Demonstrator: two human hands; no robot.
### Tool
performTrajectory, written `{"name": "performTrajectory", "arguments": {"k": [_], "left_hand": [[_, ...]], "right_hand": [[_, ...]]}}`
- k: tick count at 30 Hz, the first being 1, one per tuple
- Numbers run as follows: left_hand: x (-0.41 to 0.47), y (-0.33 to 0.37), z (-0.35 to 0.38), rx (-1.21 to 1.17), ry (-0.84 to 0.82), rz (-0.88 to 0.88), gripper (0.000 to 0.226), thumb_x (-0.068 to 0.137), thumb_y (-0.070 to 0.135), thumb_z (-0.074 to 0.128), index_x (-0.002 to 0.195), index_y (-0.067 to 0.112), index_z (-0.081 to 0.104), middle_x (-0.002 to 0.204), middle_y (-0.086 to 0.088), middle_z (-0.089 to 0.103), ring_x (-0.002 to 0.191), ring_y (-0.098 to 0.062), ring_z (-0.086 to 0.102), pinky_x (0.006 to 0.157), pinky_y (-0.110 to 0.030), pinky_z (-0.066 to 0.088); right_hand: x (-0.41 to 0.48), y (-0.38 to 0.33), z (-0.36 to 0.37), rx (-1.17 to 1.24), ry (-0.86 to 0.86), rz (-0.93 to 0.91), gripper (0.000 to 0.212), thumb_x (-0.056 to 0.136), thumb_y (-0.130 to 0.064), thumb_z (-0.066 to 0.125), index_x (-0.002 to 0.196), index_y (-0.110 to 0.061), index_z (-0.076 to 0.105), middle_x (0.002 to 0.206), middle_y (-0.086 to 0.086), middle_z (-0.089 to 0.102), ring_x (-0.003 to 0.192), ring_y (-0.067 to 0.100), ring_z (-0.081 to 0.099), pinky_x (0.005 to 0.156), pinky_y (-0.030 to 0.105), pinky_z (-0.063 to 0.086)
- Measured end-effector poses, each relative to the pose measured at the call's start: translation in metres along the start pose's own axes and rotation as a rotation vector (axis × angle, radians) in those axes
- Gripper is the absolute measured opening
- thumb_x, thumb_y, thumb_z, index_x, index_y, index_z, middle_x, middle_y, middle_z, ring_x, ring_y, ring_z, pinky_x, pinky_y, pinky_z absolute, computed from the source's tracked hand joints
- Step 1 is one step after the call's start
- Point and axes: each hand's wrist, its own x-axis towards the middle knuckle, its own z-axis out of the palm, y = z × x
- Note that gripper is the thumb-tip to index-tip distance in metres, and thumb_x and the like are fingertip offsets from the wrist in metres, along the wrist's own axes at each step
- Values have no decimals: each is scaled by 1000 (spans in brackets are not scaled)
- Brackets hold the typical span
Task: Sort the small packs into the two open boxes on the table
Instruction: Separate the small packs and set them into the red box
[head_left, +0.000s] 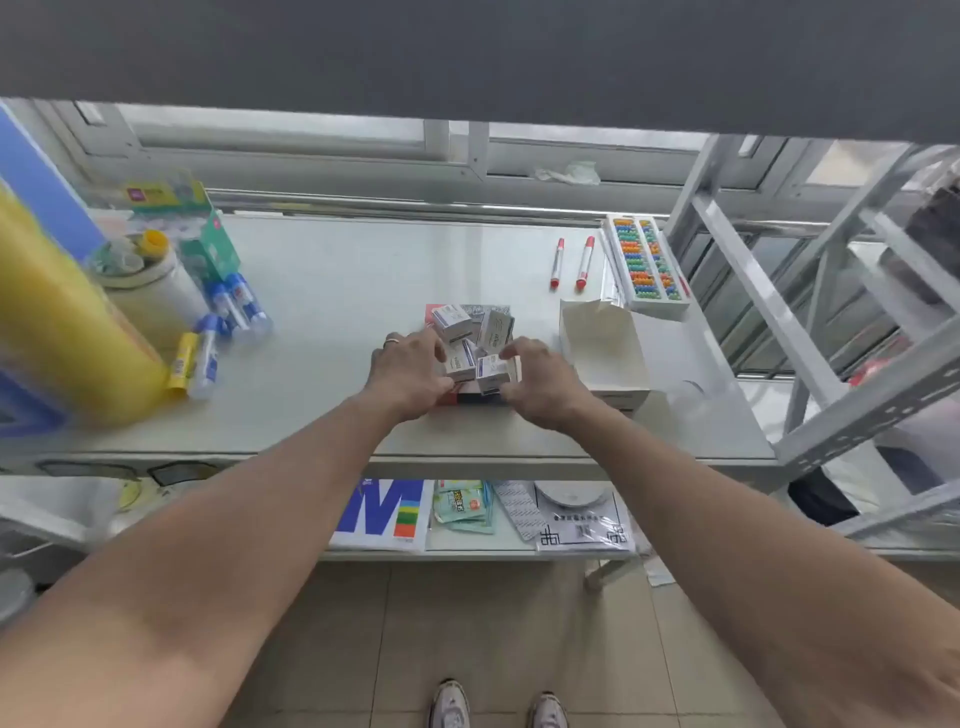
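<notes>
Low in the frame two forearms reach up toward the centre. The left hand (410, 371) curls its fingers against the left side of a heap of packs (475, 340); whether it pinches one I cannot tell. The right hand (540, 379) pinches the nearest pack (493, 371) between thumb and fingers. The heap sits in or on a dark red-edged box (467, 397) at mid-frame on the surface (332, 291). Just right of it stands a white box (605, 345), open and seemingly bare inside. Judging by this, sorting has barely begun: the next move calls for lifting the pinched pack clear and carrying it right into the white box.
</notes>
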Motion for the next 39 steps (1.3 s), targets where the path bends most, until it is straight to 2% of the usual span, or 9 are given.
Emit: {"name": "performTrajectory", "arguments": {"k": [3,7,14,19,22,26,30,35,39], "left_hand": [[3,1,3,-33,-6,2,32,80,34,71,105,21,56,114,-7,63,119,-29,46,95,-40,36],[1,1,6,-85,53,-14,28,78,35,72,97,22,56,112,-5,65,114,-28,49,93,-41,37],[-35,22,-9,-202,193,87,42,71,46,79,96,19,58,89,5,57,92,-24,56,85,-42,45],[-11,82,2,-265,118,222,45,72,42,78,108,20,60,107,-2,69,96,-25,62,90,-45,49],[16,120,19,-174,86,272,50,75,44,74,115,22,53,115,2,67,107,-25,58,93,-42,42],[46,150,39,-37,13,265,60,72,49,73,119,25,44,115,0,67,114,-26,52,87,-43,34],[62,156,56,144,-72,242,62,71,46,71,121,27,40,115,0,66,117,-27,48,79,-41,25],[49,138,37,-199,64,278,53,75,30,71,124,23,51,120,4,65,119,-22,51,97,-41,36],[41,67,2,-351,212,101,37,75,13,64,113,15,63,113,-3,68,110,-25,58,94,-36,46]], "right_hand": [[7,4,-1,-20,-23,0,45,90,-13,61,135,-12,53,140,12,55,125,28,52,86,24,33],[9,9,0,59,-15,-22,42,89,-13,64,131,-11,57,136,10,59,119,26,56,90,24,37],[-13,41,-47,238,107,-61,38,80,-16,81,115,-14,65,93,-5,66,72,11,64,61,21,48],[-3,95,-96,180,199,68,40,76,-12,84,112,-16,67,107,0,68,80,14,69,70,31,57],[11,115,-108,81,168,75,35,77,-12,85,106,-17,65,116,0,61,79,11,67,62,20,50],[30,122,-108,-43,131,31,35,75,-13,86,101,-17,62,108,6,66,82,22,67,69,36,60],[40,127,-104,-117,97,-15,36,73,-11,87,100,-14,64,106,9,65,89,27,62,75,36,56],[41,123,-105,-137,122,-107,26,79,-5,80,100,-13,66,99,1,61,82,17,56,78,31,51],[45,90,-92,-103,131,-200,23,82,-7,75,103,-11,68,95,0,60,81,18,55,75,33,48]]}}
